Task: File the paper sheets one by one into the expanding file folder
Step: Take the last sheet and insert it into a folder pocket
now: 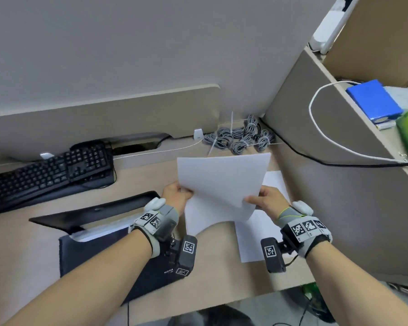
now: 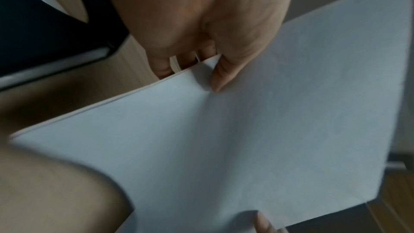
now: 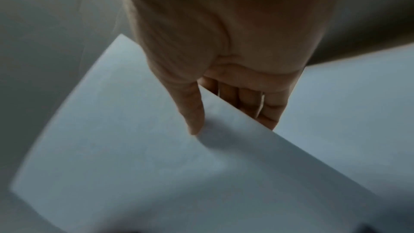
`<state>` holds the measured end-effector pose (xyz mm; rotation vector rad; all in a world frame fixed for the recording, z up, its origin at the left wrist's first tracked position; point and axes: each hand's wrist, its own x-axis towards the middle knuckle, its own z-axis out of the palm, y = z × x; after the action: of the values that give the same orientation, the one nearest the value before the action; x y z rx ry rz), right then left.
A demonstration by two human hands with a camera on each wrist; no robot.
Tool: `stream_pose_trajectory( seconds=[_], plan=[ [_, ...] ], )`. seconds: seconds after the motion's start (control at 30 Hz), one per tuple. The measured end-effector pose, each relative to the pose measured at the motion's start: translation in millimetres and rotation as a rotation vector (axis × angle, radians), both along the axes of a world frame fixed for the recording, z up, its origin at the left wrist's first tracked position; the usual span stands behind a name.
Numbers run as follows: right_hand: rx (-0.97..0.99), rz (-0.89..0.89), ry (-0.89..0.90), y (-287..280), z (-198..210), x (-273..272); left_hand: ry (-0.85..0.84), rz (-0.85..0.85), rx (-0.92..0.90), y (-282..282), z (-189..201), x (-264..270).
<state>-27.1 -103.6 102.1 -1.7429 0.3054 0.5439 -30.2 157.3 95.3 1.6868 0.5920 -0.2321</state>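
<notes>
Both hands hold one sheet [image 1: 222, 182] up off the desk [image 1: 222, 274], at the centre of the head view. The left hand [image 1: 177, 196] pinches its left edge, thumb on the near face and fingers curled behind; the right hand [image 1: 267, 198] pinches the right edge the same way, thumb [image 3: 192, 111] flat on top and fingers [image 3: 246, 102] underneath. The sheet bows downward between them, its lower part sagging toward the desk.

More paper [image 1: 257, 234] lies flat on the desk, right of centre, below the right hand. The folder [image 1: 104, 255] sits at lower left, under the left forearm, flap thrown back and a pale edge showing at its mouth.

Risks from here, as I judge them:

- In the left wrist view the lifted edge looks doubled, a thin second line running along it. Blur makes this uncertain, but two sheets may be clinging together, which would break the one-by-one rule.
- The sheet is limp. Carried left with this sag, its drooping lower edge could catch on the folder's front wall or flap and buckle or crease.
- The left forearm lies over the folder; the hand must clear the mouth before the sheet goes in, or it will block the pocket.
- Pinches this close to the edges give little control of the far corners, so the sheet may enter skewed and jam against a divider.
- A swing could drag the sagging edge over the paper below and scatter it.
</notes>
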Motion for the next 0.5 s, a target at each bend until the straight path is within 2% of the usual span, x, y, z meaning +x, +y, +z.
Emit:
stream_pose_trajectory(
  seconds=[0.1,0.2,0.3,0.4,0.5],
  plan=[
    [0.053,0.122,0.039,33,11,6,0.040,0.100,-0.009,36,8,-20],
    [0.022,0.253,0.012,75,22,8,0.068,0.197,-0.053,81,3,-40],
    [-0.027,0.281,-0.106,117,30,7,0.096,0.227,-0.049,113,8,-62],
    [-0.163,0.391,-0.244,166,38,1,0.134,0.205,-0.037,150,-3,-83],
    [-0.286,0.471,-0.363,210,33,-3,0.310,0.159,-0.039,189,-18,-97]
  ],
)
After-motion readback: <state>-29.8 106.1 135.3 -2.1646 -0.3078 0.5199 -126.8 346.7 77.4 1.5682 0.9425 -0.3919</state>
